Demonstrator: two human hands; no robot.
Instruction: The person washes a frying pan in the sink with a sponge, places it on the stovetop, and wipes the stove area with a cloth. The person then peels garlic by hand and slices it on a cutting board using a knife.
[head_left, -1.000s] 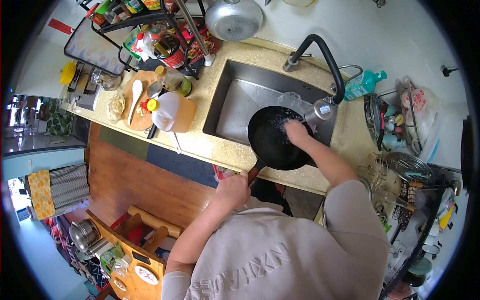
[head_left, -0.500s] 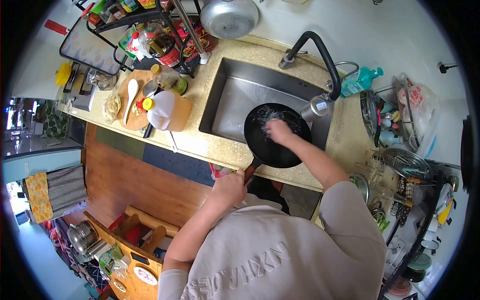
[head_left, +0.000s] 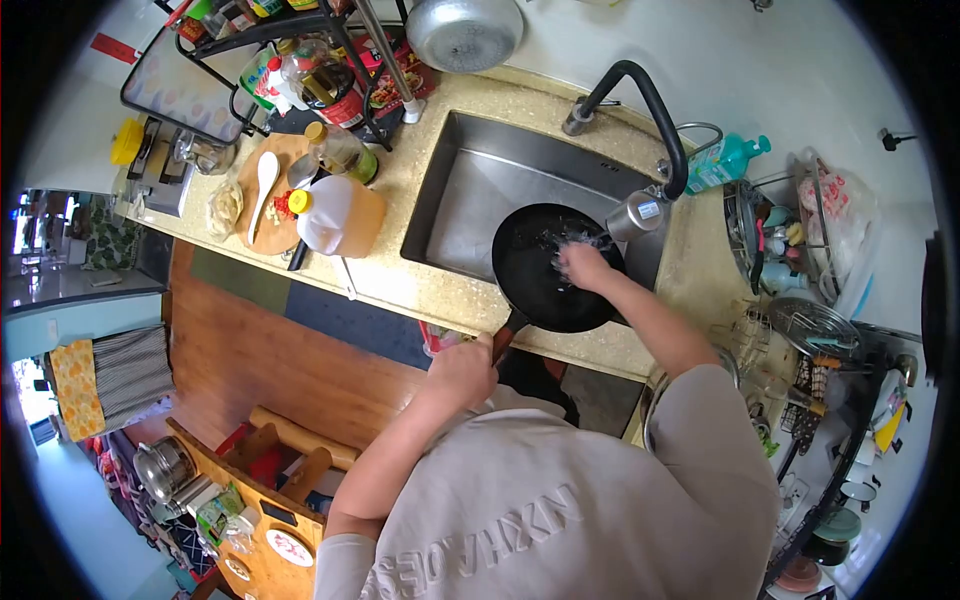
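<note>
A black frying pan [head_left: 555,290] rests over the front edge of the steel sink [head_left: 470,200], with some water in it. My left hand [head_left: 462,374] is wrapped round its brown handle [head_left: 506,338]. Inside the pan, my right hand [head_left: 582,266] touches the wet surface, its fingers curled and blurred; whatever they hold is hidden. The black faucet [head_left: 640,85] arches over the sink's right side, its metal end [head_left: 633,217] close to the pan's rim.
Left of the sink stand a yellow-capped jug [head_left: 340,215], a bottle [head_left: 342,150] and a round board [head_left: 275,225] with a white spoon. A green soap bottle [head_left: 728,162] and dish rack [head_left: 770,235] are at right. A wooden table [head_left: 250,535] is lower left.
My right hand has moved about within the pan, leftward and then back to the right. My left hand keeps its grip on the handle.
</note>
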